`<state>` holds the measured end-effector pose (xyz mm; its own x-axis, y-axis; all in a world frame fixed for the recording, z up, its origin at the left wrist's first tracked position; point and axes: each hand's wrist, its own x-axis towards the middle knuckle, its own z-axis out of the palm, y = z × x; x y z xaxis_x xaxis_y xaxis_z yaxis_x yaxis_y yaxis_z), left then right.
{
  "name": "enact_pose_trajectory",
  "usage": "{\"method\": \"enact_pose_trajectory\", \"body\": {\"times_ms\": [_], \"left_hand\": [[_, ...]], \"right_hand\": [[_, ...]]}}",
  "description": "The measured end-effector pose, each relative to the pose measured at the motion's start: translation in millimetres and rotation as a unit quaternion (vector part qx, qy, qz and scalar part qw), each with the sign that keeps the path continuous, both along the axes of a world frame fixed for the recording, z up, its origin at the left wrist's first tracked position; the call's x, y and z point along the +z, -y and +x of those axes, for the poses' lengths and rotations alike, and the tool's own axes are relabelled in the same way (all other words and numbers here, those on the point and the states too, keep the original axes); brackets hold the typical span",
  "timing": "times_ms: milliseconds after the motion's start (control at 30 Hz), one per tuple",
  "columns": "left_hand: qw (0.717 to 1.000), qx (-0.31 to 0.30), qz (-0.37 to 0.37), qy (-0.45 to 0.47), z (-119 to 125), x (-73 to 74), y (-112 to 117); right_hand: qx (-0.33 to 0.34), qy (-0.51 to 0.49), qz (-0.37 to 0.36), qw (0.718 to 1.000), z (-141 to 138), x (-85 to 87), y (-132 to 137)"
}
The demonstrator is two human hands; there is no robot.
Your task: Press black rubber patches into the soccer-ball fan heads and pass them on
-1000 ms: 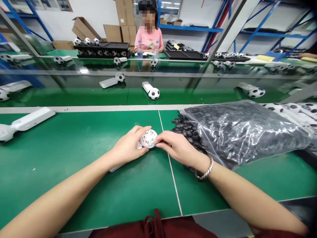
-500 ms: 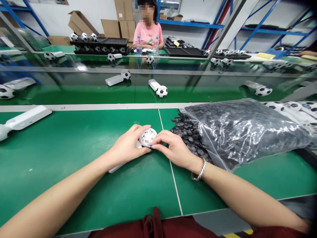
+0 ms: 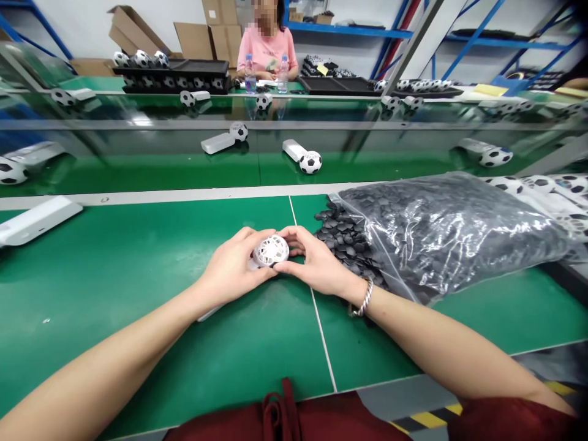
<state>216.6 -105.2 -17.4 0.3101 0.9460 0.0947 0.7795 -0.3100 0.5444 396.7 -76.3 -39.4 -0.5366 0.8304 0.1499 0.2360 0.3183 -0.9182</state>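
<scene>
Both my hands hold a small white hand-held fan with a round lattice head (image 3: 271, 250) over the green table (image 3: 138, 275). My left hand (image 3: 229, 266) is wrapped round the fan below its head, and the white handle pokes out under my wrist. My right hand (image 3: 312, 263) is closed on the right side of the lattice head, fingers curled behind it. Black flat pieces (image 3: 342, 236) lie spilled just right of my right hand, at the mouth of a clear plastic bag (image 3: 459, 226) full of them.
A white fan handle (image 3: 37, 220) lies at the far left. Football-patterned fans (image 3: 310, 160) lie on the green conveyor behind. A person in a pink shirt (image 3: 266, 49) sits across, by black trays (image 3: 179, 70) and cardboard boxes. More football fan heads (image 3: 551, 184) lie at the right.
My hands have drawn the fan slightly nearer and turned its lattice head more toward me. My right hand now cups round the head instead of pinching its side.
</scene>
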Motion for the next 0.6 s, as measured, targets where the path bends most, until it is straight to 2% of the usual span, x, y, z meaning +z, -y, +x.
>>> {"method": "enact_pose_trajectory", "body": {"times_ms": [167,267,333,400,467,600], "left_hand": [[1.000,0.015,0.012,-0.019,3.1,0.3,0.9],[0.999,0.010,0.005,-0.030,1.8,1.3,0.4],[0.999,0.014,-0.012,-0.040,-0.4,2.6,-0.4],[0.998,0.023,-0.025,-0.054,-3.0,3.8,-1.5],[0.997,0.016,-0.014,-0.074,-5.2,4.3,-2.8],[0.995,-0.025,0.027,-0.096,-7.3,2.5,-5.4]], "right_hand": [[-0.013,0.007,0.009,1.000,-3.3,2.5,3.5],[0.008,0.017,0.002,1.000,4.8,7.4,-6.2],[-0.018,0.052,0.037,0.998,16.7,13.4,-17.8],[-0.090,0.114,0.116,0.983,30.3,19.7,-28.8],[-0.131,0.185,0.169,0.959,40.6,24.0,-34.9],[-0.091,0.310,0.171,0.931,41.3,23.4,-31.5]]}}
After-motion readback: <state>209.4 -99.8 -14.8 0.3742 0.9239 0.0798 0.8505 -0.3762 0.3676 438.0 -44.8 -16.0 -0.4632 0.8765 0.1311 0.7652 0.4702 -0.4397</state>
